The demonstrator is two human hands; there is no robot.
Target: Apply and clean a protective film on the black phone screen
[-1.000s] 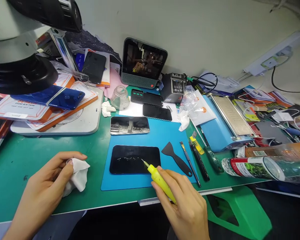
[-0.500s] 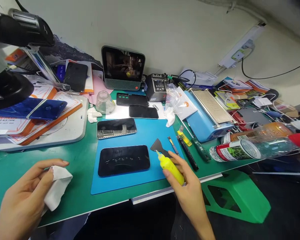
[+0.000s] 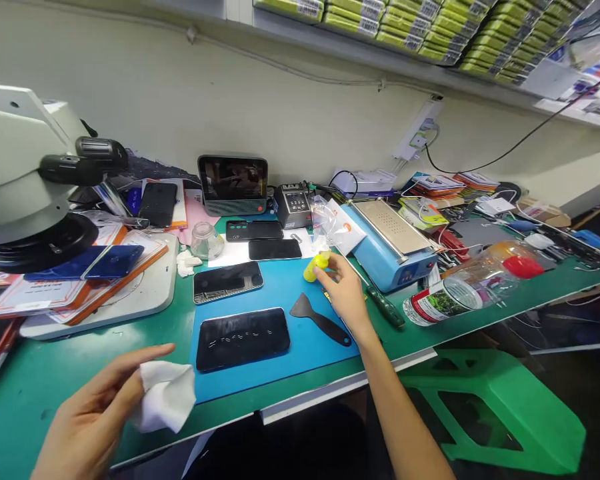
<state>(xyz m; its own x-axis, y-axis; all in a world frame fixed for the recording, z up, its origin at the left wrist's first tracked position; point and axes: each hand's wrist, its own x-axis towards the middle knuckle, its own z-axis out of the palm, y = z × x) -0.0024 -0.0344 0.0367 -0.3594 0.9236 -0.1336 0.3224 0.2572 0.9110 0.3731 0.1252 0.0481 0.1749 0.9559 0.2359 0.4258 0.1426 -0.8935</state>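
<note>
My left hand [image 3: 97,407] pinches a white wipe [image 3: 167,395] over the front edge of the green bench. In my right hand [image 3: 341,287] is a small yellow squeeze bottle [image 3: 310,268], held at the far right of the blue mat [image 3: 250,380]. A black phone [image 3: 243,339] lies face up on the mat, its glass reflecting a row of lights. Behind it rests a second phone [image 3: 227,283]. A black scraper [image 3: 325,323] lies right of the front phone, below my right hand. My right hand partly hides some small tools.
A microscope [image 3: 30,180] and stacked phone boxes [image 3: 50,293] stand at the left. At the back are a glass jar [image 3: 206,241], a smart display [image 3: 234,183] and a blue heating plate device [image 3: 387,257]. A green screwdriver [image 3: 385,307] and a plastic bottle [image 3: 445,301] lie right.
My right hand has carried the yellow squeeze bottle away from me, toward the mat's far right, turning it upright. My left hand has moved right with the wipe. The view has tilted up.
</note>
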